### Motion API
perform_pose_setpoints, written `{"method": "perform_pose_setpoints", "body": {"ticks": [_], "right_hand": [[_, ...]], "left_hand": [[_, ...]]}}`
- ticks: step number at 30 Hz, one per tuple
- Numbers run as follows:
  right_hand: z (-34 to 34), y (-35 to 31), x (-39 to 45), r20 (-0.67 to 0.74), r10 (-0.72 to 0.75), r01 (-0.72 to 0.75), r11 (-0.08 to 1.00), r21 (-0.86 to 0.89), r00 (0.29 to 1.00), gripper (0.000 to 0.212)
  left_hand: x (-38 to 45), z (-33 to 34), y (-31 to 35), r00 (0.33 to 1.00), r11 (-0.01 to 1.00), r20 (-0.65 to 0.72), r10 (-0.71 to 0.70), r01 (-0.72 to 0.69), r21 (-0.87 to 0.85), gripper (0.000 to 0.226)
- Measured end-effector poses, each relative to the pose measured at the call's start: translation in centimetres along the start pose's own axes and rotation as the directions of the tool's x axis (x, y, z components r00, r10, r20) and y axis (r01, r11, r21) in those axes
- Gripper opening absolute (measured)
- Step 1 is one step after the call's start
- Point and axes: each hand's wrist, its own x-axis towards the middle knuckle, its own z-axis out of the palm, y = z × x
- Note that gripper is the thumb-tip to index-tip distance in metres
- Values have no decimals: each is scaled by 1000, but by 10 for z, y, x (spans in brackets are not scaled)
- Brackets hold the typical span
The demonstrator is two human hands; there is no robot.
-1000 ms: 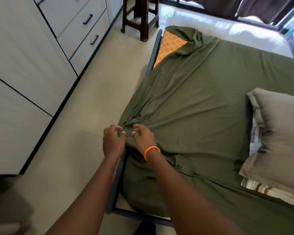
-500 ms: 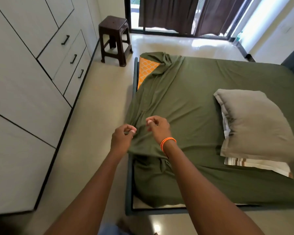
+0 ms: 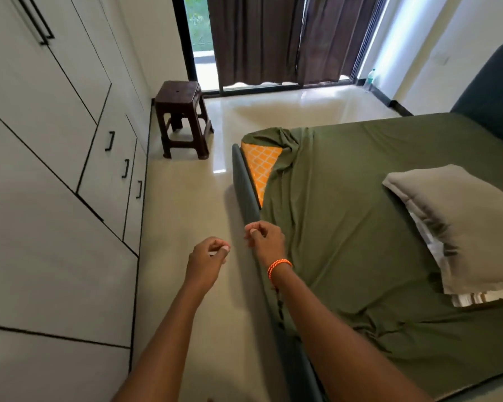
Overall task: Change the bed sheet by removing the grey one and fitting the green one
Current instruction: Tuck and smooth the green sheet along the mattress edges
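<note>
The green sheet (image 3: 346, 216) is spread over the bed, with folds along the near side. At the far left corner it is bunched up, and the orange patterned mattress (image 3: 263, 166) shows there. My left hand (image 3: 208, 256) hovers over the floor beside the bed, fingers curled, holding nothing. My right hand (image 3: 263, 237), with an orange band at the wrist, is above the dark bed frame rail (image 3: 246, 192), fingers curled, with no cloth in it. No grey sheet is in view.
A grey pillow (image 3: 462, 221) lies on another striped one on the bed's right part. A brown stool (image 3: 183, 117) stands near the bed's far corner. White wardrobe drawers (image 3: 111, 169) line the left wall. Dark curtains (image 3: 273, 39) and a bottle (image 3: 370, 78) are at the back.
Both hands have let go of the green sheet's edge and drawn left, off the bed. The view has lifted and now takes in more of the room.
</note>
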Motion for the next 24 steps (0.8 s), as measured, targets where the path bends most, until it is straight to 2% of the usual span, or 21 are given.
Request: {"method": "perform_pose_setpoints", "body": {"ticks": [5, 12, 19, 24], "right_hand": [[73, -33, 34, -11, 23, -23, 1000, 13, 1000, 22], [97, -37, 133, -156, 96, -94, 995, 25, 983, 25], [125, -34, 308, -279, 212, -188, 976, 110, 937, 25], [134, -39, 462, -278, 291, -256, 954, 156, 916, 28]], "left_hand": [[78, -75, 13, 999, 999, 31, 35, -36, 26, 9], [188, -72, 49, 983, 999, 180, 40, -42, 5, 13], [361, -45, 76, 943, 999, 333, 9, -23, 37, 17], [501, -17, 106, 873, 981, 467, -141, 60, 184, 15]]}}
